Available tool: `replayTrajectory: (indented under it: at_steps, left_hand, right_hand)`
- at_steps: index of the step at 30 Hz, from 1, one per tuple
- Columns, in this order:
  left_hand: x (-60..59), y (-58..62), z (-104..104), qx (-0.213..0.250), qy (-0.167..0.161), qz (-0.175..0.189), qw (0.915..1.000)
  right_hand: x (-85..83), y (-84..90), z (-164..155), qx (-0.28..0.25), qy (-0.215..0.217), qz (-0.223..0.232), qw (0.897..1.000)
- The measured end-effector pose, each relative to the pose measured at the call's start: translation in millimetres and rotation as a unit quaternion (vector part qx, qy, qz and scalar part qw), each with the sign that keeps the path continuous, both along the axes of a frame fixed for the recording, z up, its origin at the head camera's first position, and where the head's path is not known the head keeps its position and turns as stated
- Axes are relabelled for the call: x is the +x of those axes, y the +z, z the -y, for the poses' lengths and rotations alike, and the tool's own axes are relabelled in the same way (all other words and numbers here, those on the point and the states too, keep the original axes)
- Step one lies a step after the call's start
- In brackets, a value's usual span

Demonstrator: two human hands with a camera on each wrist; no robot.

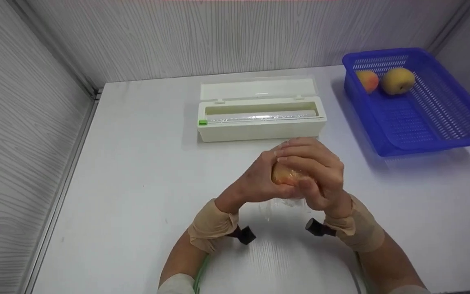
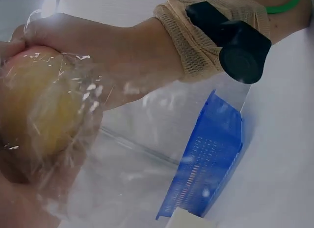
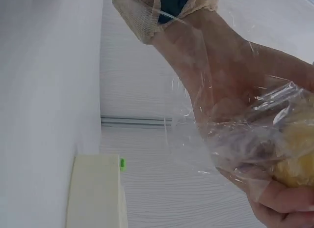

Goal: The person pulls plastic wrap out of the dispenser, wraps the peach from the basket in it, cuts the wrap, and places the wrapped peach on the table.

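A yellow-and-red peach (image 1: 287, 174) is held up over the table between both hands. Clear plastic wrap (image 2: 73, 105) covers it, and a loose sheet of the film hangs below in both wrist views. My left hand (image 1: 261, 175) grips the fruit from the left, its thumb along the near side. From the other side my right hand (image 1: 320, 171) curls over the top, fingertips meeting the left hand. Crumpled film (image 3: 274, 125) lies between the right palm and the peach in the right wrist view. The far side of the fruit is hidden by the fingers.
Behind the hands stands a white cling-film box (image 1: 259, 131), lid tipped back, with a film roll (image 1: 259, 116) inside. A blue basket (image 1: 426, 143) at the right holds two fruits (image 1: 398, 81). Grey wood-grain panels (image 1: 218, 36) enclose the white table (image 1: 137, 171) at back and sides.
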State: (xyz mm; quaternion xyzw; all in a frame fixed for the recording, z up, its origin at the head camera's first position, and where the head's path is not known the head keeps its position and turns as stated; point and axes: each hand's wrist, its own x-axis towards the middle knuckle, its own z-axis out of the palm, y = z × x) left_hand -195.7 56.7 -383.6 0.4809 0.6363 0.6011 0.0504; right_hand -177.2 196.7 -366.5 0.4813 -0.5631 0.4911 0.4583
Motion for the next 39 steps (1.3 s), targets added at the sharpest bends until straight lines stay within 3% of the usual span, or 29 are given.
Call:
replayTrajectory:
  at_steps: [3,6,11,17,20,22,23,25,28,30,32,33,36,39]
  left_hand:
    - [-0.7,-1.1,7.8,-0.021,-0.07,0.055,0.9958]
    - [-1.0,-1.1,12.8,-0.029,-0.092,0.099,0.9904]
    - [-4.1,-0.3,14.1,-0.016,-0.086,0.128,0.988]
    - [-5.2,-1.9,16.8,-0.051,-0.042,0.152,0.9861]
    - [-3.8,0.2,14.3,-0.042,-0.008,0.148,0.9881]
    - [-2.9,2.4,12.3,-0.006,0.014,0.166,0.986]
    - [-2.7,3.5,11.5,0.017,0.03,0.181,0.9829]
    - [-1.6,5.5,11.7,0.09,0.042,0.232,0.9677]
    - [-1.4,2.1,17.1,0.2,0.052,0.277,0.9384]
    - [-2.6,-0.3,20.2,0.248,0.062,0.272,0.9276]
    - [-5.3,-1.0,21.6,0.264,0.079,0.24,0.9307]
    - [-6.5,0.1,21.4,0.264,0.095,0.222,0.9339]
    - [-9.2,4.1,21.8,0.245,0.13,0.169,0.9457]
    - [-12.0,4.3,23.5,0.217,0.148,0.128,0.9564]
  right_hand:
    - [-0.8,-2.9,-1.8,0.018,0.027,0.009,0.999]
    - [-2.2,-5.8,-4.2,0.048,0.026,0.019,0.998]
    - [-4.2,-8.3,-7.9,0.114,-0.008,0.023,0.993]
    - [-2.6,-11.2,-11.3,0.154,-0.047,0.043,0.986]
    - [-3.2,-9.1,-14.0,0.153,-0.022,0.093,0.984]
    - [-4.8,-6.8,-16.8,0.129,0.027,0.166,0.977]
    - [-5.6,-5.9,-18.2,0.107,0.059,0.213,0.969]
    - [-7.3,-6.1,-20.2,0.051,0.128,0.311,0.94]
    - [-8.3,-14.5,-22.0,0.019,0.222,0.449,0.865]
    - [-7.7,-21.1,-20.8,0.059,0.244,0.514,0.82]
    - [-6.5,-25.7,-17.8,0.125,0.25,0.552,0.786]
    - [-5.8,-25.9,-15.4,0.157,0.254,0.559,0.773]
    - [-3.8,-22.6,-10.3,0.208,0.26,0.575,0.748]
    - [-2.5,-17.7,-10.7,0.207,0.289,0.593,0.723]
